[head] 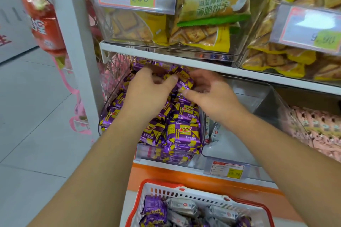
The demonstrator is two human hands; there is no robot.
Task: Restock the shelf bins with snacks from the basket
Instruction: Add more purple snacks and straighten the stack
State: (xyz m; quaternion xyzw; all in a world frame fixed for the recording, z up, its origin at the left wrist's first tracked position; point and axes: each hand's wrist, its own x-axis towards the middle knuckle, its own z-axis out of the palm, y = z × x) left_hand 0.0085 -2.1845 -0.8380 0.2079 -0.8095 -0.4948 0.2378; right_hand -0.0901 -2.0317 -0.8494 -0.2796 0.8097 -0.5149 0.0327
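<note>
— What is seen in the clear shelf bin [140,150]?
— It is heaped with purple-and-yellow snack packs [181,131], piled loosely at mixed angles up to the shelf above.

— And the basket [184,189]?
— A red-rimmed white basket is set low in front of the shelf. More purple packs [154,206] and silver-grey packs [181,205] are held in it, jumbled together.

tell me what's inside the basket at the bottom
The basket holds purple snack packs on the left and silver-grey packs beside them. What lies underneath, and the part beyond the frame's edge, cannot be seen.
</note>
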